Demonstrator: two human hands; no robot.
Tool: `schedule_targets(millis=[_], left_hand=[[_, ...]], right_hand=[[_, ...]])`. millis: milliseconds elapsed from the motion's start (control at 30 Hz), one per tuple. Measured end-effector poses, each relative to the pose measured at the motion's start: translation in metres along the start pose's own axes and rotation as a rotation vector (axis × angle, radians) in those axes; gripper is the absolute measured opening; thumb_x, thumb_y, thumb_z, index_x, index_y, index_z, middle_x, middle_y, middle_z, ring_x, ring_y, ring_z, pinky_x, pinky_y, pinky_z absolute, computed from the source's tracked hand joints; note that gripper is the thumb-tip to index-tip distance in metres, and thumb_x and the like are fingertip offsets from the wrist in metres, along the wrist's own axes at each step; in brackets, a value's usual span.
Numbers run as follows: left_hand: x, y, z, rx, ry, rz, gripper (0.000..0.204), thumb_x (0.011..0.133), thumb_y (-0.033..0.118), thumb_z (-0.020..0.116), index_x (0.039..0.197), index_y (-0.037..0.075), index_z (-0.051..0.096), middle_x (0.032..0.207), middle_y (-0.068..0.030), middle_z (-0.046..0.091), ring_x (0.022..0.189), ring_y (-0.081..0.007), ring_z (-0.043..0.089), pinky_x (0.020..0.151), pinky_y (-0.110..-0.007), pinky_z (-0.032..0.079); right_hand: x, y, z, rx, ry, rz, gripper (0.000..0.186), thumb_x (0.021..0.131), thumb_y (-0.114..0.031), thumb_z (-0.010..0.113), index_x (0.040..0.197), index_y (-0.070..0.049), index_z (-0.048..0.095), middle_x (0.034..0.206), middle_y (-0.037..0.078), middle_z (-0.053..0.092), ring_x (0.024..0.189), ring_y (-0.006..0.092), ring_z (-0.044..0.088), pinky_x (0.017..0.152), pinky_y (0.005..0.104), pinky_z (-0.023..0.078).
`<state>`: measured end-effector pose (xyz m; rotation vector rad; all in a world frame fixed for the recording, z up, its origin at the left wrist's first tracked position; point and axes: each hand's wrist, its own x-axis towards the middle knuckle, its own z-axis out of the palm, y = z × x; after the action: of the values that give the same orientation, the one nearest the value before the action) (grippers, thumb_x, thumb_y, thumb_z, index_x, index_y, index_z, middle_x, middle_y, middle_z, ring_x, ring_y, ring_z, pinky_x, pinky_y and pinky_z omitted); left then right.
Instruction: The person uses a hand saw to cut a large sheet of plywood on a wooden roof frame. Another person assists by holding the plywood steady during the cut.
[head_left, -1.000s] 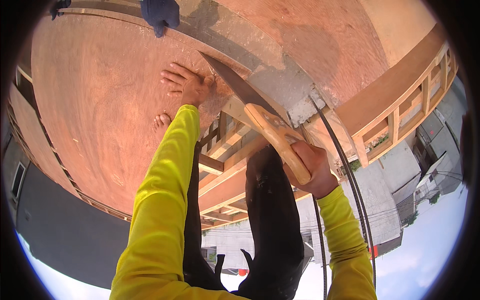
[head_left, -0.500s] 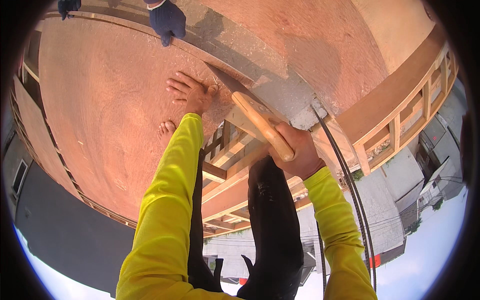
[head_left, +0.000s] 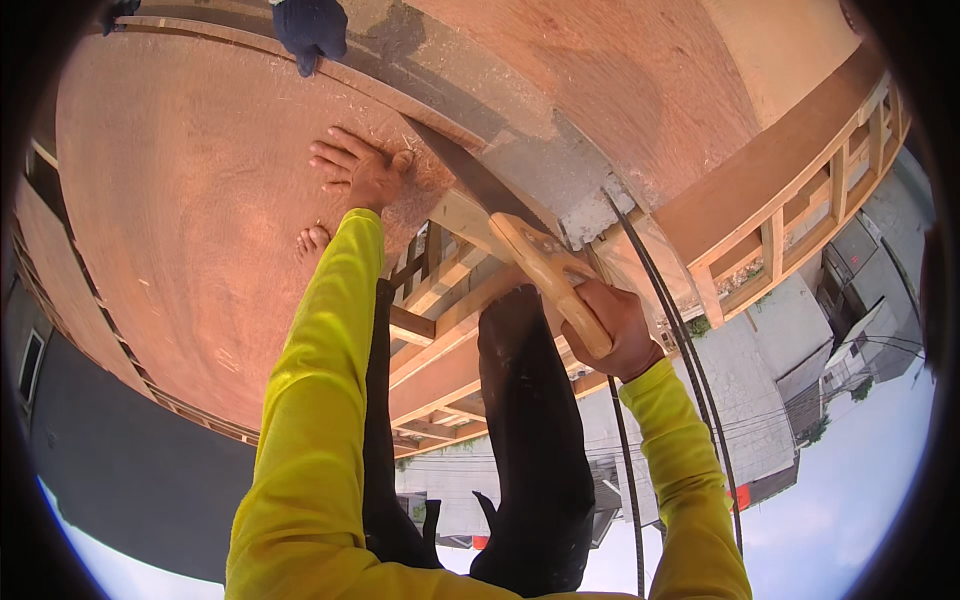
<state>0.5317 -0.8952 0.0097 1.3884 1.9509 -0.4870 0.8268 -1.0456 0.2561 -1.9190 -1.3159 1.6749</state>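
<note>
My right hand [head_left: 618, 330] is closed round the wooden handle of a handsaw [head_left: 548, 275]. Its dark blade runs up and left from the handle to the edge of a large reddish plywood sheet [head_left: 190, 220], where a cut line meets it. Flat on that sheet, left of the blade, lies my left hand [head_left: 365, 172] with its fingers spread. A bare foot [head_left: 313, 240] rests on the plywood just below it. Beyond the cut, a co-worker's dark gloved hand [head_left: 308, 35] touches the narrow strip along the sheet's far edge.
Wooden framing [head_left: 440, 290] with open gaps lies under the sheet, beside my dark-trousered legs [head_left: 530, 430]. Black cables [head_left: 665, 290] hang down right of the saw. Another plywood sheet [head_left: 620, 90] lies at the far right. Buildings show far below past the edge.
The handsaw has been drawn back toward me, down and right, baring more blade. My left hand stays pressed on the plywood. The whole view has shifted slightly.
</note>
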Motion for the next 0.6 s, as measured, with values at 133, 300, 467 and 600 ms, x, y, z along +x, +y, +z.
schedule_targets(millis=[133,300,467,600], left_hand=[[-0.009,0.004,0.002,0.066,-0.069,-0.06,0.138,0.081,0.048,0.08,0.152,0.0,-0.028,0.153,-0.0388,-0.036,0.143,-0.0584,-0.032,0.113,-0.075,0.0],[0.005,0.016,0.004,0.062,-0.008,0.014,0.137,0.082,0.048,0.079,0.152,-0.002,-0.027,0.153,-0.0411,-0.034,0.142,-0.0609,-0.029,0.114,-0.075,0.003],[0.008,0.011,-0.004,0.103,-0.031,-0.052,0.136,0.082,0.048,0.078,0.152,-0.002,-0.029,0.153,-0.0408,-0.034,0.143,-0.0612,-0.028,0.114,-0.075,0.006],[0.0,0.009,0.002,0.101,-0.011,-0.01,0.137,0.083,0.05,0.077,0.152,0.0,-0.03,0.152,-0.0405,-0.036,0.143,-0.0608,-0.028,0.115,-0.074,0.005]], right_hand=[[-0.089,0.001,-0.037,-0.13,0.121,-0.163,0.023,0.07,0.007,0.066,0.092,-0.002,0.064,0.091,0.019,0.07,0.071,0.036,0.072,0.072,0.0396,0.061],[0.014,0.025,0.004,0.027,0.083,-0.08,0.023,0.07,0.0,0.073,0.091,-0.002,0.062,0.083,0.016,0.066,0.067,0.0369,0.067,0.063,0.0415,0.056],[-0.041,0.025,-0.009,0.003,0.095,-0.156,0.024,0.07,-0.001,0.076,0.09,-0.002,0.063,0.086,0.018,0.068,0.079,0.0379,0.072,0.068,0.04,0.059],[-0.077,0.015,-0.026,-0.166,0.206,-0.215,0.018,0.072,0.001,0.071,0.089,0.0,0.064,0.088,0.02,0.07,0.08,0.0359,0.074,0.065,0.038,0.059]])
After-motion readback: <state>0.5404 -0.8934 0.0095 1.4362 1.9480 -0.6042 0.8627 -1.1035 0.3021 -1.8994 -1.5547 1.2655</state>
